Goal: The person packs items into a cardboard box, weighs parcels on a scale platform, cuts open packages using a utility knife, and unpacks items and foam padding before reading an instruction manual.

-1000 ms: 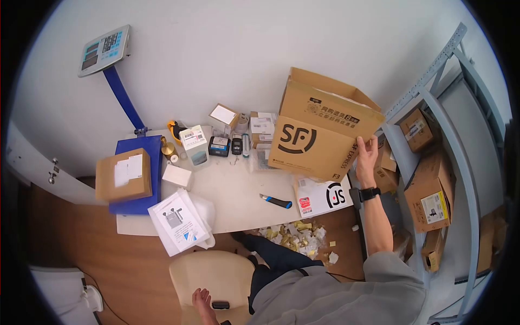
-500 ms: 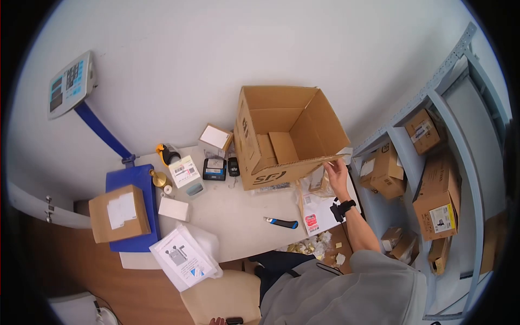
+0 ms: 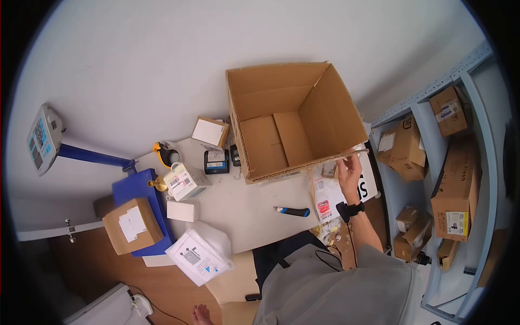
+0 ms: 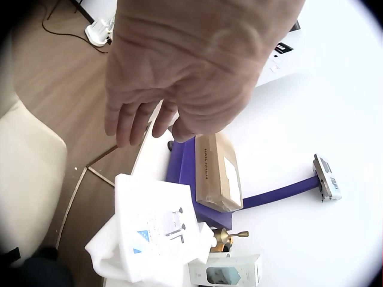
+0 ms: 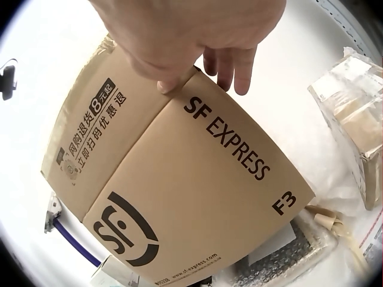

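My right hand (image 3: 351, 176) pinches the near right edge of a large cardboard box (image 3: 265, 95), standing open-topped at the back right of the table. In the right wrist view the thumb lies on the printed "SF EXPRESS" side and the other fingers reach behind the edge. Folded flaps show on the box's floor, with nothing else inside. Down beside the chair hangs my left hand (image 3: 201, 314), holding nothing. Its fingers look loosely bent in the left wrist view, above a taped carton (image 4: 218, 173) and a white printed package (image 4: 157, 221).
A blue-handled utility knife (image 3: 293, 211) lies on the table (image 3: 254, 227). To the left stand a blue weighing scale (image 3: 135, 187), a small white box (image 3: 182, 210) and a black device (image 3: 216, 161). An SF mailer (image 3: 325, 195) lies at the right, near grey shelves (image 3: 422, 116) with cartons.
The box has gone from raised and tilted, printed side toward the head camera, to sitting lower with its opening upward. The right hand keeps its edge. The head view has shifted.
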Action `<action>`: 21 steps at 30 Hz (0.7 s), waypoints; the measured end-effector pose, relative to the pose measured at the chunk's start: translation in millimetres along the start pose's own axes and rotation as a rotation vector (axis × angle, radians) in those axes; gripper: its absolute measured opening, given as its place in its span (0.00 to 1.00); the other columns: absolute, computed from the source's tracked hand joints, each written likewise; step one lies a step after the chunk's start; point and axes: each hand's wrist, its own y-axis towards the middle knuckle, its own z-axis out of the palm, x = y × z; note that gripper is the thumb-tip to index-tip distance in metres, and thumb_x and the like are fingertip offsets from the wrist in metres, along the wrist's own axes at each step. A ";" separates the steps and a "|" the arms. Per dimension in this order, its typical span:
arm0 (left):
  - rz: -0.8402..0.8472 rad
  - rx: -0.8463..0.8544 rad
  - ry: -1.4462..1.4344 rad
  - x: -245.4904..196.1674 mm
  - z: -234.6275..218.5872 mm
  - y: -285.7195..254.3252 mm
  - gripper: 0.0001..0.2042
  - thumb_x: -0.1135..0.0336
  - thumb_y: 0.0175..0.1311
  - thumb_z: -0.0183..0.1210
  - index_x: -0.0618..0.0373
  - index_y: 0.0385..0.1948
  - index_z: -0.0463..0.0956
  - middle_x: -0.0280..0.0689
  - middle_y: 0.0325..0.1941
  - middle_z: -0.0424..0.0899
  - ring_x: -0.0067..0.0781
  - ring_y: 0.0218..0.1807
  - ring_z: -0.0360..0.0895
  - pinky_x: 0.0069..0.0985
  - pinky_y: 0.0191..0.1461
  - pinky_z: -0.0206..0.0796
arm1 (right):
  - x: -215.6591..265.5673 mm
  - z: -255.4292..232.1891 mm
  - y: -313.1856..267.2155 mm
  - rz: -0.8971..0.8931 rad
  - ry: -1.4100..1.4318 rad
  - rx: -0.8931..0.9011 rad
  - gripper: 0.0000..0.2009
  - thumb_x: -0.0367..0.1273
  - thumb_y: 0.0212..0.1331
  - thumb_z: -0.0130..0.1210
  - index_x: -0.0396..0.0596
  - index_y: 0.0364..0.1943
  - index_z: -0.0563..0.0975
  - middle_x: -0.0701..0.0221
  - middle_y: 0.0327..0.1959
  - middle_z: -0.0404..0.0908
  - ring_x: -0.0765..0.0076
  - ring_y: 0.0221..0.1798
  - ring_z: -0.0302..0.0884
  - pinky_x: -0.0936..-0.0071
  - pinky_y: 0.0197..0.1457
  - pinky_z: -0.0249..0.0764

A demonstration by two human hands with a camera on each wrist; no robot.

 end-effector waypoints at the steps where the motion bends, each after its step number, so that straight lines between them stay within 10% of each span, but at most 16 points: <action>1: -0.002 -0.003 0.019 -10.5 -9.3 -3.4 0.30 0.55 0.79 0.54 0.73 0.69 0.63 0.61 0.68 0.74 0.57 0.69 0.74 0.50 0.77 0.64 | -4.9 0.6 1.4 -0.049 -0.013 -0.001 0.15 0.22 0.65 0.63 0.36 0.55 0.78 0.60 0.59 0.80 0.64 0.55 0.83 0.68 0.59 0.83; 8: 0.072 -0.189 0.050 -84.4 -7.5 -26.0 0.27 0.56 0.77 0.58 0.73 0.65 0.69 0.63 0.66 0.76 0.57 0.67 0.76 0.47 0.74 0.69 | 17.8 12.4 -0.7 -0.191 -0.147 -0.074 0.11 0.23 0.64 0.63 0.38 0.50 0.81 0.57 0.64 0.78 0.62 0.58 0.83 0.69 0.57 0.83; 11: 0.146 -0.157 0.062 -65.7 -4.4 16.6 0.28 0.47 0.74 0.59 0.69 0.57 0.77 0.58 0.51 0.85 0.51 0.52 0.83 0.44 0.58 0.77 | 9.8 19.4 -5.0 -0.173 -0.080 -0.094 0.22 0.22 0.64 0.64 0.39 0.61 0.73 0.57 0.67 0.74 0.60 0.60 0.81 0.67 0.59 0.83; 21: 0.073 -0.122 -0.033 -7.9 -5.8 113.9 0.24 0.54 0.78 0.57 0.59 0.67 0.68 0.46 0.64 0.76 0.43 0.66 0.76 0.40 0.68 0.68 | 4.7 17.0 -27.4 -0.025 -0.074 -0.063 0.31 0.24 0.64 0.66 0.38 0.69 0.63 0.56 0.67 0.72 0.58 0.67 0.74 0.63 0.70 0.73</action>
